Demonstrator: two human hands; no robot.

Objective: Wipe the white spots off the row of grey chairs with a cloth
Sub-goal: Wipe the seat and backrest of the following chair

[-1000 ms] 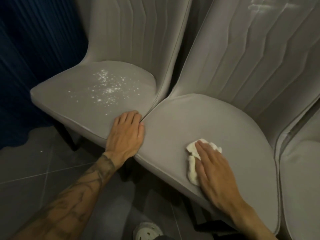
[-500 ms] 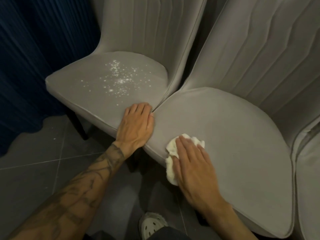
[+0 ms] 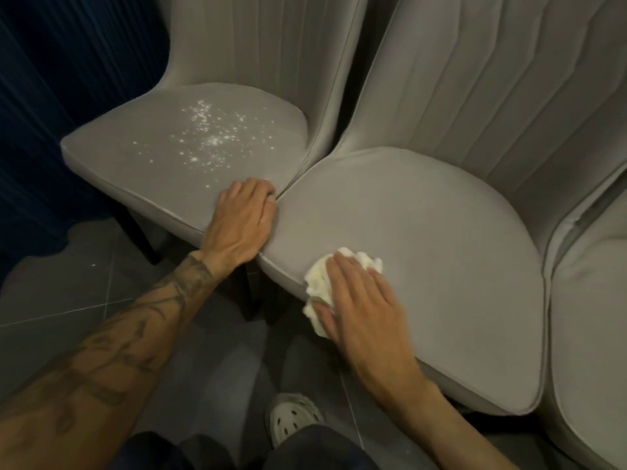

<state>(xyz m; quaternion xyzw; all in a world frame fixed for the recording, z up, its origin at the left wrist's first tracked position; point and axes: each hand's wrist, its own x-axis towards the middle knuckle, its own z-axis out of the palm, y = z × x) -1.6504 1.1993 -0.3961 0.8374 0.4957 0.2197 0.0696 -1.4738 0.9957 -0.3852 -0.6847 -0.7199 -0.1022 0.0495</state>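
My left hand lies palm-down on the right front corner of the left chair, in the middle of the frame. Its fingers are together and only lightly bent, with the tips at the seam where this seat meets the next one. It rests there and is clamped on nothing.

My right hand is flat, with straight fingers close together, and presses the cloth onto the middle chair. The cloth is white and crumpled. It sits at the front left edge of that seat, just below centre of the frame. Part of it shows beyond my fingertips, and part hangs over the seat's edge beside my thumb.

The white spots are scattered over the left chair's seat, upper left of centre, just above my left hand and well apart from the cloth. I see no spots on the middle seat around the cloth.

A third chair shows at the right edge, touching the middle one. A dark blue curtain fills the upper left, and grey floor tiles run below it. A pale perforated shoe stands on the floor at the bottom centre.
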